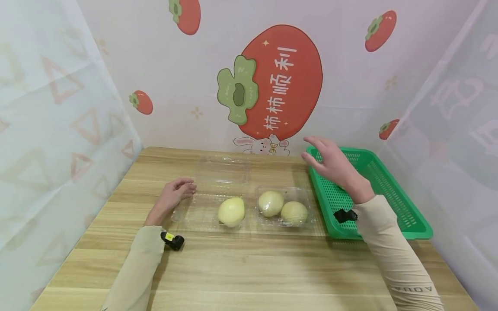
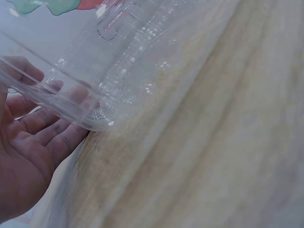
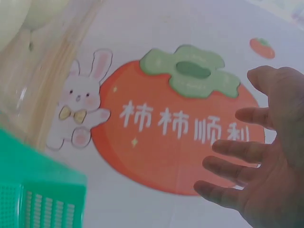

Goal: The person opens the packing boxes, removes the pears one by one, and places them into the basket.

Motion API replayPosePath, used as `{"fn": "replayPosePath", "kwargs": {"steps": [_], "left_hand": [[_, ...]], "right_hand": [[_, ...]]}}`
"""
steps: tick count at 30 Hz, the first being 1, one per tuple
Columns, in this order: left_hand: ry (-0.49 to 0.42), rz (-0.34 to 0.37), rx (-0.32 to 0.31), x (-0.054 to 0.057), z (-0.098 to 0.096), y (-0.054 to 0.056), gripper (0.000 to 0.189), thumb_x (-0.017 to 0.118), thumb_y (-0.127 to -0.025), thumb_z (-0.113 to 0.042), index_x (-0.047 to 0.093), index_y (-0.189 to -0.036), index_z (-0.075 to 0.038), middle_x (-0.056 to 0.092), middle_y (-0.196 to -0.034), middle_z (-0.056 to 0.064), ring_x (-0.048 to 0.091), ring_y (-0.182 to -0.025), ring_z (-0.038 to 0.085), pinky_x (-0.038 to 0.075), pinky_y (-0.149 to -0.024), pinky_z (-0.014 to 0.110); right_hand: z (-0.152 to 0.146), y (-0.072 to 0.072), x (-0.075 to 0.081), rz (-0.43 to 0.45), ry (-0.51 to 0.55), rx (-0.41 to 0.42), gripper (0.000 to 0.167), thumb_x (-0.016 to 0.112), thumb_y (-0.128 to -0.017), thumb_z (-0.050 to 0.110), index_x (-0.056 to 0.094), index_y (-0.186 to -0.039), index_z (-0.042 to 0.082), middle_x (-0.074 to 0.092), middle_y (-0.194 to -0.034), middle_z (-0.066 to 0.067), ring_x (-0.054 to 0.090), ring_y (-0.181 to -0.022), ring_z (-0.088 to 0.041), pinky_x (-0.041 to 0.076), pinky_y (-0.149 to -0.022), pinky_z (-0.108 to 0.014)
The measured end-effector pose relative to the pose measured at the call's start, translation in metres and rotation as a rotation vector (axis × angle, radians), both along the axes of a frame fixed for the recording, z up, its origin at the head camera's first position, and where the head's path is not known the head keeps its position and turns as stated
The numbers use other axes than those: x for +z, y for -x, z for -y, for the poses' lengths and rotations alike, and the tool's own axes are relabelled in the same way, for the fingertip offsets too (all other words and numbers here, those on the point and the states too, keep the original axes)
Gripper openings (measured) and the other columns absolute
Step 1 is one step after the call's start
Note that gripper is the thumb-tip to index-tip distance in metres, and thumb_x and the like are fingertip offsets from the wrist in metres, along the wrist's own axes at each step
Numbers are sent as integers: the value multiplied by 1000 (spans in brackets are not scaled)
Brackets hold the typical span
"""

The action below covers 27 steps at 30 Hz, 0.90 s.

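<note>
My left hand (image 1: 175,194) is at the left rim of an open clear plastic box (image 1: 202,214), fingers loosely bent. In the left wrist view, the fingertips show through the box's clear wall (image 2: 107,107), and whether they grip it is hard to make out. Inside the box, at its right end, lies one yellow-green pear (image 1: 231,211); the lid (image 1: 221,169) is folded back. My right hand (image 1: 330,162) hovers above the far left part of a green basket (image 1: 383,235), fingers spread and holding nothing. The right forearm hides some of the basket.
Right of the open box stands a second clear plastic box (image 1: 285,189) with two pears (image 1: 271,204) under its plastic, close to the basket's left side. All sit on a wooden table (image 1: 249,272). A printed wall sheet (image 1: 175,129) rises behind the table's far edge.
</note>
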<state>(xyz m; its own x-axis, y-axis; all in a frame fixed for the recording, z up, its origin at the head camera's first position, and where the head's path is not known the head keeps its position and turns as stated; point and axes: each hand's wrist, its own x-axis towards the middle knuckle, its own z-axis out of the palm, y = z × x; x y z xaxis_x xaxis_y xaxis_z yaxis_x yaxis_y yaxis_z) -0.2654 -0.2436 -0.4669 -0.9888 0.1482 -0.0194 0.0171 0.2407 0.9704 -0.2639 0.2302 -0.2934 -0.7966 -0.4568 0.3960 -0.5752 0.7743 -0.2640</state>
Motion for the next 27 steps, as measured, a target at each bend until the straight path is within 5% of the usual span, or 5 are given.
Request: {"fn": "replayPosePath", "kwargs": {"steps": [14, 27], "left_hand": [[38, -14, 7, 0, 0, 1, 46, 45, -105, -26, 46, -140, 4, 58, -132, 29, 62, -118, 34, 57, -93, 27], [59, -12, 13, -1, 1, 0, 47, 47, -105, -29, 47, -139, 3, 59, -132, 27, 61, -120, 38, 57, -93, 27]], "right_hand": [[44, -15, -12, -15, 31, 116, 52, 56, -101, 26, 41, -149, 11, 50, -146, -16, 45, -134, -36, 38, -112, -57], [85, -24, -43, 5, 45, 187, 52, 53, -102, 28, 41, -147, 6, 50, -146, -15, 46, -136, -32, 39, -114, -50]]}}
